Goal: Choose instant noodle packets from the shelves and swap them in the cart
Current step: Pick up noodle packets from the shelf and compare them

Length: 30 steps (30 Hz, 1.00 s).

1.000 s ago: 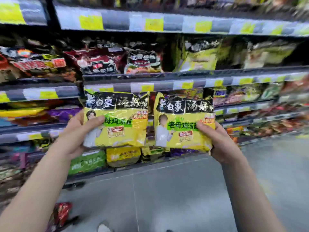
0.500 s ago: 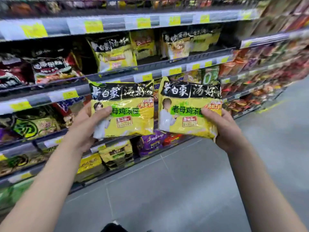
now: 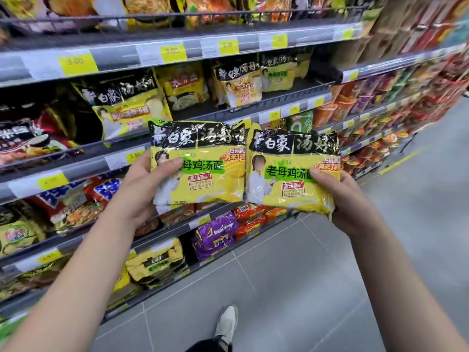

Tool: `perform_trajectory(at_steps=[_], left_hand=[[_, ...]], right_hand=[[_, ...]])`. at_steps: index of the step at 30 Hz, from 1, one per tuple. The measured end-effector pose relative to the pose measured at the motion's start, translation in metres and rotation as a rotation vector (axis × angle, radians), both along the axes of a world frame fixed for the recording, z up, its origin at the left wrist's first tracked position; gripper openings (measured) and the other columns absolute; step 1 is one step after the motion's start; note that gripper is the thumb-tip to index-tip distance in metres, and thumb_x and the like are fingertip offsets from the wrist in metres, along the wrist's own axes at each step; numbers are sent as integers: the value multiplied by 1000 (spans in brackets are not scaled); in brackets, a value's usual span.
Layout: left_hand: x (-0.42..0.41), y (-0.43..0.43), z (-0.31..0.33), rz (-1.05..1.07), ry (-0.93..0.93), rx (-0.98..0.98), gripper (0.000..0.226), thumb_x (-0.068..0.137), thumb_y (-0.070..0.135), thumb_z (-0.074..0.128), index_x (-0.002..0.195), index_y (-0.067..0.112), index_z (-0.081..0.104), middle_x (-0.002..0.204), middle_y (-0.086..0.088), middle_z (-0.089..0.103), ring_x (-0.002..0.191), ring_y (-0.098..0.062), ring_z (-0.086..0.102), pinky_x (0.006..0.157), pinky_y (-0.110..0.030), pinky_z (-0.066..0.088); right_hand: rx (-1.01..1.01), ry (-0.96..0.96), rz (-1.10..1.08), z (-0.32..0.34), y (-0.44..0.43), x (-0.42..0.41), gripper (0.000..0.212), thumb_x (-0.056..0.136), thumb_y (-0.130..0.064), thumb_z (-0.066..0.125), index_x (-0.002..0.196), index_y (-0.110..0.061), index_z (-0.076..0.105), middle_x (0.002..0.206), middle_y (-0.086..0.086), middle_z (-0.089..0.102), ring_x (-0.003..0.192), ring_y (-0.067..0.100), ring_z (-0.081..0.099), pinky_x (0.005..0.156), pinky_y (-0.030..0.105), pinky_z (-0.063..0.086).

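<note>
Left packet (image 3: 210,179): yellow noodle packet with a black band; front faces the camera, band on top, print upright; long axis runs side to side, about level.
Right packet (image 3: 284,174): same design, front to the camera, band on top; long axis side to side, its right end a little lower.
Position: both are held up in the air in front of the shelves (image 3: 76,171), side by side. Their inner edges meet, but whether they touch cannot be told.
Left hand (image 3: 138,191): grips the left packet at its left edge, thumb (image 3: 168,165) laid flat across the front; the other fingers are curled behind the packet, hidden.
Right hand (image 3: 352,199): grips the right packet at its right edge and lower corner, thumb (image 3: 318,174) pressed on the front; the other fingers are behind the packet, out of sight.
Shelves: several tiers packed with noodle packets. Among them is a like yellow packet (image 3: 127,107), up and to the left of the held pair, and purple packets (image 3: 218,235) sit below.
Price tags (image 3: 77,62): yellow, along the shelf rails.
Floor (image 3: 291,275): grey tiles.
Shoe (image 3: 227,323): light-coloured, on the floor between the forearms.
</note>
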<state>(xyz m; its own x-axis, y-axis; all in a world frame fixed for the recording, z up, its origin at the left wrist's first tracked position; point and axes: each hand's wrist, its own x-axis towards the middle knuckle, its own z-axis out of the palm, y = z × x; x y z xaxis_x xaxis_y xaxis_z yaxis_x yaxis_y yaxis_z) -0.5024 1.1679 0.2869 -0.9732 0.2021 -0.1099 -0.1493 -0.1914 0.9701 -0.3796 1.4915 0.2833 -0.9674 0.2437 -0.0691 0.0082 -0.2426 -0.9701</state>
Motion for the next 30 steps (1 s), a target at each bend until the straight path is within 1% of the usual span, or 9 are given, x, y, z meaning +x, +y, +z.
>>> perform_trajectory(at_steps=[2,5,8,11,14,17,24,27,30], left_hand=[[-18,18,1,-16,-6,-5,107,77,22,85,160,12,19,151,-1,49,120,-14,60,102,-34,50],[-44,46,4,-55,4,-34,45,85,12,71,123,26,51,101,13,74,75,3,70,64,-16,55],[-68,73,6,-88,30,-36,28,88,5,63,93,28,48,61,26,70,57,8,68,49,-11,50],[-95,94,2,-145,39,16,34,72,15,73,99,25,56,70,20,75,63,4,71,54,-13,53],[-118,116,-1,-209,47,43,70,42,41,96,102,25,65,89,9,80,78,-7,76,62,-23,59],[-133,140,0,-201,25,29,91,27,56,99,107,25,67,97,5,80,84,-11,77,65,-27,61],[-161,229,-4,-149,89,24,95,42,47,100,125,20,62,105,6,79,91,-11,76,69,-27,61],[-173,274,-3,-69,109,28,131,44,51,100,152,10,38,149,-9,56,128,-21,61,104,-43,53],[-182,313,-8,35,119,31,140,45,55,99,159,16,27,165,-12,31,144,-28,44,117,-50,38]], right_hand=[[4,-4,-6,2,17,-20,28,81,-23,67,106,-11,68,94,9,79,79,23,78,60,33,62],[11,-9,-37,3,45,-51,27,81,-23,66,106,-11,68,93,10,80,79,23,78,62,34,63],[3,-17,-62,3,69,-80,35,78,-27,71,108,-10,70,99,13,79,84,25,78,69,38,65],[0,-24,-64,0,91,-100,25,84,-21,63,105,-9,70,97,13,79,83,26,78,70,38,65],[-7,-27,-71,-5,113,-114,26,85,-22,65,107,-8,70,98,13,79,83,26,78,68,37,64],[-9,-23,-70,-7,140,-127,50,72,-36,86,111,-8,70,102,16,78,84,28,78,70,43,64],[-23,3,-32,-9,236,-159,34,82,-24,72,111,-7,68,98,12,79,83,25,78,70,39,65],[18,0,20,-8,289,-175,54,76,-33,82,118,-5,66,105,15,77,88,28,77,71,40,64],[21,6,46,2,339,-192,34,83,-24,66,112,-6,66,98,11,79,84,24,77,69,35,64]])
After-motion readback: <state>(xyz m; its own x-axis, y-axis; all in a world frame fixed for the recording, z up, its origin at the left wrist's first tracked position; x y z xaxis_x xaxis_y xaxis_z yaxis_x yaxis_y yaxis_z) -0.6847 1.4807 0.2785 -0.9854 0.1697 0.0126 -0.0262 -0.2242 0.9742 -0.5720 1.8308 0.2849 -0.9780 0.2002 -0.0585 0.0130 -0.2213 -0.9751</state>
